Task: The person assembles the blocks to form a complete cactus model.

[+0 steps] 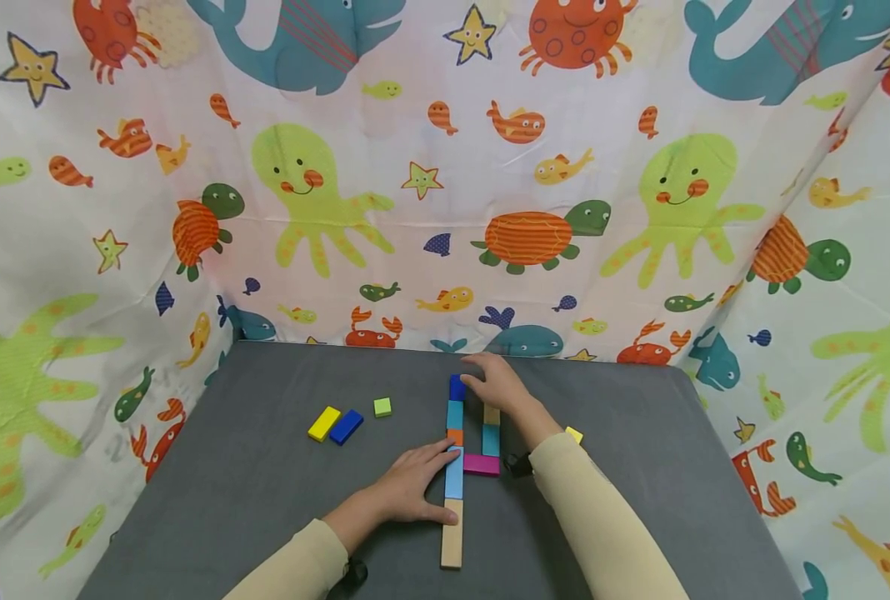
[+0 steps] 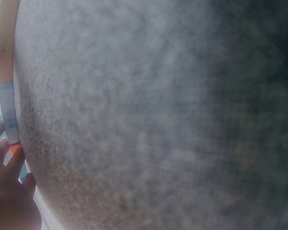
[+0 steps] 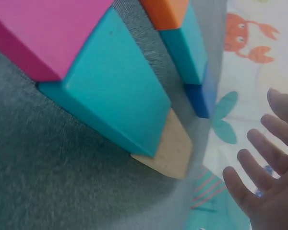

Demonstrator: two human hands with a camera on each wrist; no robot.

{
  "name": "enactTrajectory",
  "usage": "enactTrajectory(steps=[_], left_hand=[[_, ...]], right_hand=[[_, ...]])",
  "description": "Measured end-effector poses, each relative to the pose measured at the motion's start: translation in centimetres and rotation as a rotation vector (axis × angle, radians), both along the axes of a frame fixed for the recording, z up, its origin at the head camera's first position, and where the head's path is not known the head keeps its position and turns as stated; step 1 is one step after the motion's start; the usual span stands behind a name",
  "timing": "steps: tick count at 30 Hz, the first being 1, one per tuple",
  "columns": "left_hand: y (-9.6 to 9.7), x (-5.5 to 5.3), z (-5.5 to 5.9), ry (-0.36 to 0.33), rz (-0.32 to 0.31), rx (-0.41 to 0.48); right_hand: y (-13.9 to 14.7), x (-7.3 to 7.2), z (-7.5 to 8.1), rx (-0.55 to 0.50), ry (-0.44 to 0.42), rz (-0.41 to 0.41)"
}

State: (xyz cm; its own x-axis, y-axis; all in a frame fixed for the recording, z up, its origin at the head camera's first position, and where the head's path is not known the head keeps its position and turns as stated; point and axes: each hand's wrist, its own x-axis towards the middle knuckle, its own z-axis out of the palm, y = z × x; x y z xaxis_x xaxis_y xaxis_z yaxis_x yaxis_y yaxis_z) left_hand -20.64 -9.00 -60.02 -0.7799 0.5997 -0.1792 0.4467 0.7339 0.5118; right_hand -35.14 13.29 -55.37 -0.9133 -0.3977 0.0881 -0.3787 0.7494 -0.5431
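A straight row of blocks runs away from me on the grey table. From near to far it has a plain wooden block [image 1: 452,552], a light blue block [image 1: 454,482], an orange block [image 1: 455,437], a teal block [image 1: 455,414] and a dark blue block [image 1: 456,388]. Branching off to the right is a magenta block [image 1: 482,465], followed by a second teal block [image 3: 110,86] and a small wooden block [image 3: 173,148]. My left hand [image 1: 411,485] rests along the row, thumb on the wooden block, fingers spread by the light blue one. Beside the dark blue block, my right hand [image 1: 499,388] has loose, spread fingers, holding nothing.
On the left of the grey table [image 1: 280,500] lie a yellow block [image 1: 324,423], a blue block [image 1: 347,427] and a green cube [image 1: 382,407]. Another yellow block [image 1: 574,434] is partly covered by the right sleeve. A sea-animal curtain [image 1: 385,300] hangs behind the far edge.
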Motion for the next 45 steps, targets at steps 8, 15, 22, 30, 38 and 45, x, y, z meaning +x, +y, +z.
enactTrajectory(steps=[8, 15, 22, 30, 38, 45], left_hand=[[-0.1, 0.0, 0.1, -0.006, 0.001, 0.011], [0.0, 0.0, -0.2, 0.000, -0.004, 0.010], [-0.1, -0.1, -0.3, -0.013, -0.006, 0.011], [-0.1, -0.1, -0.3, -0.024, -0.008, 0.008], [-0.1, -0.1, -0.3, -0.024, -0.007, 0.007], [-0.2, -0.1, -0.3, -0.020, -0.006, 0.012]], right_hand=[[1.7, 2.2, 1.7, -0.036, 0.013, -0.061], [3.6, 4.1, 2.0, -0.052, 0.057, -0.107], [5.6, 5.9, 2.1, -0.051, 0.116, -0.125], [7.7, 7.7, 1.7, -0.048, 0.130, -0.166], [9.9, 9.3, 0.3, -0.048, 0.112, -0.248], [11.9, 9.9, -1.0, -0.070, 0.099, -0.274]])
